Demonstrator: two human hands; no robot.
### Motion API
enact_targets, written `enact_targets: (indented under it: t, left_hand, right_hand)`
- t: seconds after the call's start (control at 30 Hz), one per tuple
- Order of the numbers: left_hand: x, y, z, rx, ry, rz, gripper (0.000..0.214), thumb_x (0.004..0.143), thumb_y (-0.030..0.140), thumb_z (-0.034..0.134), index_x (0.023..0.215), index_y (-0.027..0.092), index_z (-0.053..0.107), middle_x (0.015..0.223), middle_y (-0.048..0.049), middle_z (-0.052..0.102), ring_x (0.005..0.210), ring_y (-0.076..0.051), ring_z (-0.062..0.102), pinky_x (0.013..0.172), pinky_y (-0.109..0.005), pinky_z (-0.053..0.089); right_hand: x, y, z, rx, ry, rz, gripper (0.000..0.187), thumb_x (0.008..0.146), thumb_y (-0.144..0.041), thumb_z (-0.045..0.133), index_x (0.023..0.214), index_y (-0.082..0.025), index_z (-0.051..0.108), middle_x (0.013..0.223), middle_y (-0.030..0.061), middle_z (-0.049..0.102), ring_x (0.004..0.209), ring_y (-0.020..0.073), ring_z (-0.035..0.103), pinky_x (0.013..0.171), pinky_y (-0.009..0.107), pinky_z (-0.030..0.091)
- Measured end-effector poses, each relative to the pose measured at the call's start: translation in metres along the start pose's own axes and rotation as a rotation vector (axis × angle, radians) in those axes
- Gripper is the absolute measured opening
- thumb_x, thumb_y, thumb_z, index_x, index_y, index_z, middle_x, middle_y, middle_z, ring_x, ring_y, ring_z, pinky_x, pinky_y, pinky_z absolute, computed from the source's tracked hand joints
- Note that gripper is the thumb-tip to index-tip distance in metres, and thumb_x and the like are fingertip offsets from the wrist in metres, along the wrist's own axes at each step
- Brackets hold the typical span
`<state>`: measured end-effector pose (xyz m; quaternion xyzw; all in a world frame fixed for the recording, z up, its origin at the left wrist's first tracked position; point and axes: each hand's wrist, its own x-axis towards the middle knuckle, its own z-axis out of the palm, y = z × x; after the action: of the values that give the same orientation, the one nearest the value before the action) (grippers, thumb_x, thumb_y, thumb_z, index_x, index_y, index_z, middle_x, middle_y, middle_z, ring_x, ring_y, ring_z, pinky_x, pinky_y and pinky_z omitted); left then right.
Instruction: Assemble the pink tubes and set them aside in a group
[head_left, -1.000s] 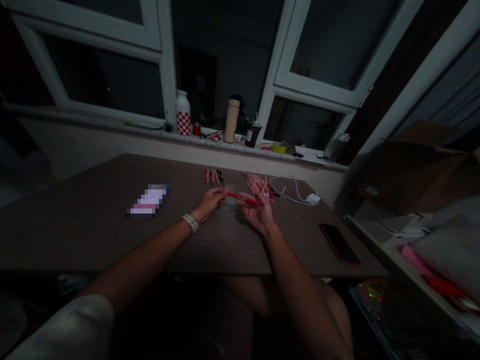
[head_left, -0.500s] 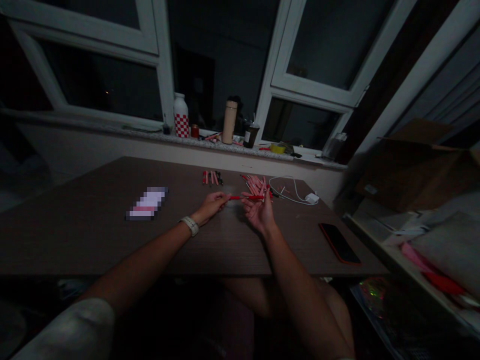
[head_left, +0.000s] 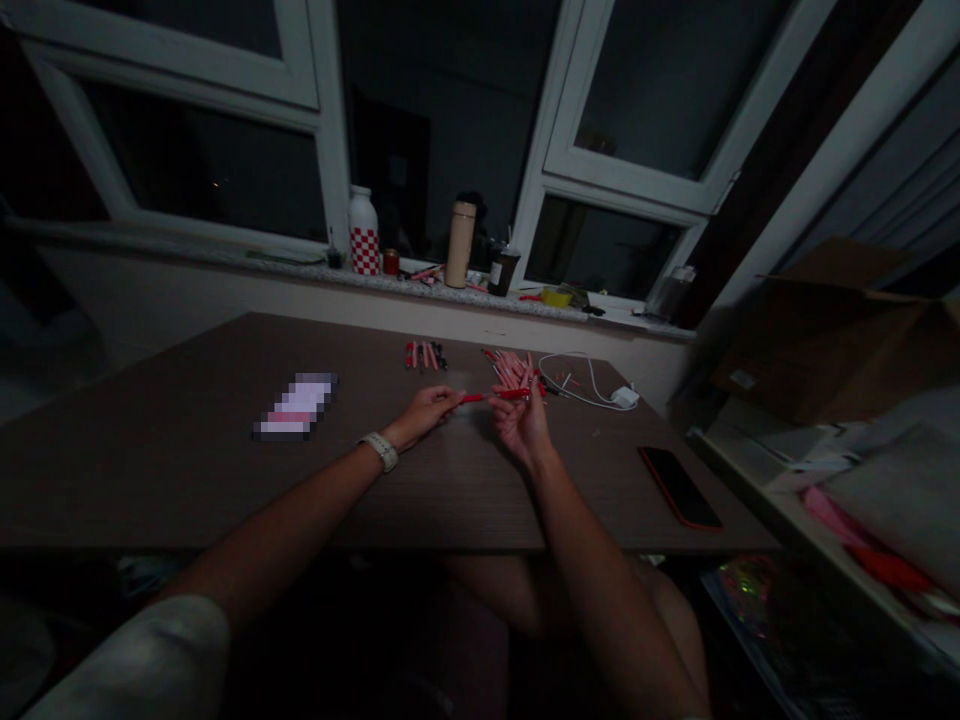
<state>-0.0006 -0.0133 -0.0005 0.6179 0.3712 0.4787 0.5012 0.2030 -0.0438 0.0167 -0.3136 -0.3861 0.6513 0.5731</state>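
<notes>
Low over the table, my left hand [head_left: 429, 414] pinches a short red pen part [head_left: 472, 398] by its left end. My right hand [head_left: 520, 430] grips a red pen barrel [head_left: 514, 394] between thumb and fingers, palm partly turned up. The two red pieces lie nearly in line, with a thin stretch between them; whether they are joined is too small to make out. Just behind my right hand is a pile of pink and red pens [head_left: 511, 368]. A neat row of red, pink and black pens [head_left: 426, 356] rests farther back, beyond my left hand.
A lit phone [head_left: 297, 408] lies on the left of the table [head_left: 360, 510], a dark phone [head_left: 679, 486] on the right. A white charger [head_left: 624, 397] with its cable sits beside the pile. Bottles, including a beige flask [head_left: 460, 245], stand on the windowsill. A cardboard box [head_left: 817, 330] is at right.
My right hand has shifted slightly right, its fingers curled a little more around the red barrel. My left hand keeps its pinch, almost unmoved. The pens on the table look the same.
</notes>
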Motion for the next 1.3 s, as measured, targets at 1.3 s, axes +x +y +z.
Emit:
enact_targets:
  t: [1.3]
  left_hand:
    - [0.002, -0.009, -0.005, 0.296, -0.181, 0.032, 0.065, 0.079, 0.080, 0.052, 0.079, 0.017, 0.065, 0.064, -0.0017, 0.061, 0.058, -0.014, 0.052, 0.055, -0.025, 0.038]
  right_hand:
    - [0.012, 0.025, 0.006, -0.303, 0.212, -0.244, 0.046, 0.063, -0.057, 0.079, 0.084, -0.018, 0.067, 0.061, -0.0005, 0.063, 0.045, 0.0100, 0.047, 0.040, 0.021, 0.027]
